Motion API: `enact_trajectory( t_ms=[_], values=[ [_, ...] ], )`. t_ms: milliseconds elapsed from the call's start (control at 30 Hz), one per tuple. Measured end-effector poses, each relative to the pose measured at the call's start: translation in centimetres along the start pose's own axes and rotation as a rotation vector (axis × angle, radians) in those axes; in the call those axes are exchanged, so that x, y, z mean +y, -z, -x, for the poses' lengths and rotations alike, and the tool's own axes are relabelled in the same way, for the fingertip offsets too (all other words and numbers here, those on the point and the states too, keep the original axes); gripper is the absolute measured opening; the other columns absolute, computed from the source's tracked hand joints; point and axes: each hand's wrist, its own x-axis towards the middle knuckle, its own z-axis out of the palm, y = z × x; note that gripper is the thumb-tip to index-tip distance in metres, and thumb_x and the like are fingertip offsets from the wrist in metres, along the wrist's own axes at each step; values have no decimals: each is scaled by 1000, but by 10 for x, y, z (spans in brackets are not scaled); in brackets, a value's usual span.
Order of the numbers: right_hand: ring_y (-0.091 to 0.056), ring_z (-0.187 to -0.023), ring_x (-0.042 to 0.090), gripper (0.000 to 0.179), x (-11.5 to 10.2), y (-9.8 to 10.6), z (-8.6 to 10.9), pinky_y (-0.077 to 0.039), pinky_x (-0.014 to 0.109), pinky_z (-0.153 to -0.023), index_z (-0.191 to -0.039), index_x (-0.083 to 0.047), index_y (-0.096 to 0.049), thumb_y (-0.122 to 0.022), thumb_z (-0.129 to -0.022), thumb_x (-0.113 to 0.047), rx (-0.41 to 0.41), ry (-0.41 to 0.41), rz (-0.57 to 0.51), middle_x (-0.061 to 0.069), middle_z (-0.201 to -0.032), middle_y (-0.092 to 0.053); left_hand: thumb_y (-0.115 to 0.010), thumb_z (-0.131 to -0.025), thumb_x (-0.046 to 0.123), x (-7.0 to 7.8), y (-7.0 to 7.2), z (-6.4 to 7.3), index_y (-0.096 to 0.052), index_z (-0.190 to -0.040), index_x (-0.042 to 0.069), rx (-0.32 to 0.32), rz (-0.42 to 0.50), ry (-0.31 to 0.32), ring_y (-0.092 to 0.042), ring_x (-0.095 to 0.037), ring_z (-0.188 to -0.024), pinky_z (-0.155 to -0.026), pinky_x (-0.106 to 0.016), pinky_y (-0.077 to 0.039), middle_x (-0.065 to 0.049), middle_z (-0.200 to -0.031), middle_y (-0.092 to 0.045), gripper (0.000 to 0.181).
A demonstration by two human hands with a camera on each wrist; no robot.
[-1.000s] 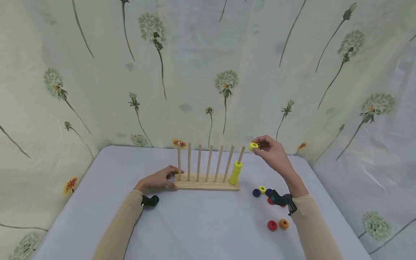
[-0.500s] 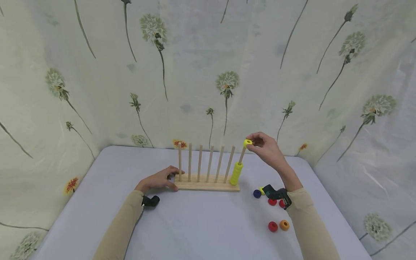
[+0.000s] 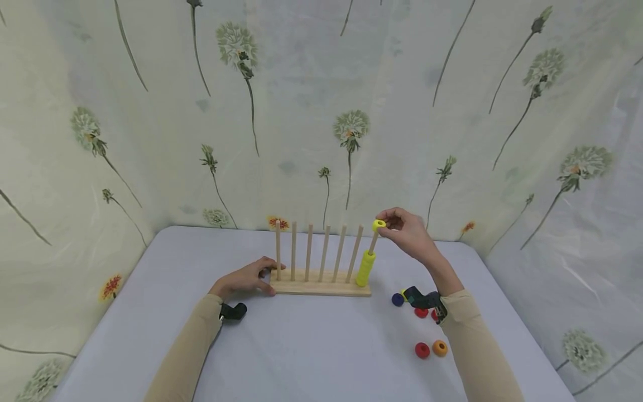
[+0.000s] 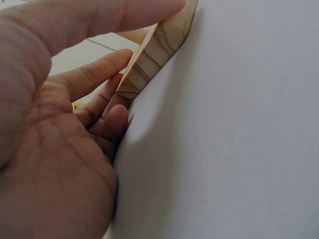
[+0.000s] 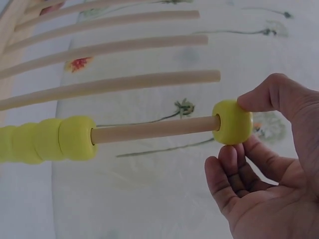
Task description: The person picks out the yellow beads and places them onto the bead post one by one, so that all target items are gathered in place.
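Note:
My right hand (image 3: 409,234) pinches a yellow bead (image 5: 233,122) between thumb and fingers. The bead sits at the top of the rightmost peg (image 5: 154,130), whose tip is inside its hole. Lower on that same peg, several yellow beads (image 3: 365,269) are stacked down to the base. The wooden peg rack (image 3: 321,287) has several upright pegs, the others bare. At its left end my left hand (image 3: 246,277) grips the base, thumb along the front and fingers behind. The left wrist view shows the base's end (image 4: 154,52) between thumb and fingers.
Right of the rack lie loose beads on the white table (image 3: 311,346): a dark blue one (image 3: 397,300), red ones (image 3: 422,350) and an orange one (image 3: 440,348). The right wrist camera (image 3: 422,298) partly covers a yellow bead. A flower-printed curtain (image 3: 301,111) hangs behind.
My right hand has carried the yellow bead leftward from beside the rightmost peg onto its tip, then slightly down. My left hand keeps its grip on the rack.

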Motion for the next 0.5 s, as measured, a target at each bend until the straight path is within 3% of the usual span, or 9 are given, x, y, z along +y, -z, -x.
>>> enact_trajectory(
  t_ms=[500],
  values=[
    [-56,-99,21,34,14,3,5,-44,14,-78,-121,-1,-56,-64,-93,-20,-2,-25,-21,17,-115,-58,-86,-71,25,-1,0,0,-57,-131,29,0,14,1,-37,-27,-121,-104,-46,-29,-2,-137,-41,67]
  ],
)
